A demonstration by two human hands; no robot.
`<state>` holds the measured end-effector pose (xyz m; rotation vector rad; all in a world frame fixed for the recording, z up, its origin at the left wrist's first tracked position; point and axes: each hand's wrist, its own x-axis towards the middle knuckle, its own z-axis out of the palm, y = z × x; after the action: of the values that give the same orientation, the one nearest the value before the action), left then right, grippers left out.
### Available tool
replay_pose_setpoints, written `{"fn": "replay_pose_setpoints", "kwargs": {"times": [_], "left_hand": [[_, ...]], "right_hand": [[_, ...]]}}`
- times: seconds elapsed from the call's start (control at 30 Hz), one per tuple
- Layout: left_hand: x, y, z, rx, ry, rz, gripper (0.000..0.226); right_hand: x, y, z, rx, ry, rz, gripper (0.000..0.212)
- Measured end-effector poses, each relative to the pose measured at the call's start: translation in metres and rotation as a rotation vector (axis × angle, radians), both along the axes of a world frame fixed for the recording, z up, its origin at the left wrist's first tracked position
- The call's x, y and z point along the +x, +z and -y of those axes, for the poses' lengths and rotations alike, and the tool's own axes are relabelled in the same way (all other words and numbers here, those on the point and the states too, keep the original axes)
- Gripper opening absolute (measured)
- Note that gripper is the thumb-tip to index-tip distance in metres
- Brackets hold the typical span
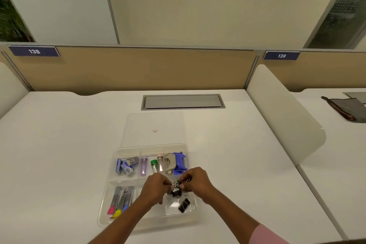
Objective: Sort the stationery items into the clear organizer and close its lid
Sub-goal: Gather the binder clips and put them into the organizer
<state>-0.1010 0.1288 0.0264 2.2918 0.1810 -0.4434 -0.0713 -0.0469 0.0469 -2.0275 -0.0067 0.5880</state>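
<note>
Hands brought together over organizer [111,194]: left hand [156,186] and right hand [195,181] both pinched on clip cluster [176,188].

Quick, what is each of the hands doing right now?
Left hand: closed, pinching the cluster of black binder clips above the clear organizer.
Right hand: closed, pinching the same cluster from the other side.

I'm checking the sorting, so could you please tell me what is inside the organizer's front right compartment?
One black binder clip lies there. Both hands, left and right, hold a cluster of clips above it, hiding the rest.
</note>
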Motion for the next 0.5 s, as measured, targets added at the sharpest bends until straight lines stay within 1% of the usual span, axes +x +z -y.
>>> {"fn": "replay_pose_setpoints", "kwargs": {"times": [0.07,0.13,0.23,0.3,0.33,0.43,0.5], "left_hand": [[0.001,0.0,-0.001,0.011,-0.062,0.011,0.014],[0.001,0.003,-0.002,0.021,-0.149,0.013,0.015],[0.001,0.008,-0.002,0.055,-0.252,0.019,0.017],[0.002,0.011,-0.004,0.081,-0.26,0.049,0.02],[0.002,0.012,-0.006,0.082,-0.254,0.066,0.02],[0.003,0.014,-0.012,0.073,-0.243,0.105,0.019],[0.003,0.016,-0.016,0.069,-0.224,0.13,0.019]], "right_hand": [[-0.004,0.0,-0.003,-0.036,0.014,0.037,0.019],[-0.007,-0.001,-0.005,-0.1,0.027,0.074,0.024],[-0.01,-0.001,-0.01,-0.209,0.08,0.114,0.045],[-0.011,-0.002,-0.013,-0.241,0.118,0.116,0.058],[-0.011,-0.002,-0.015,-0.256,0.137,0.124,0.06],[-0.012,-0.002,-0.021,-0.29,0.154,0.168,0.056],[-0.012,-0.002,-0.025,-0.274,0.11,0.193,0.049]]}}
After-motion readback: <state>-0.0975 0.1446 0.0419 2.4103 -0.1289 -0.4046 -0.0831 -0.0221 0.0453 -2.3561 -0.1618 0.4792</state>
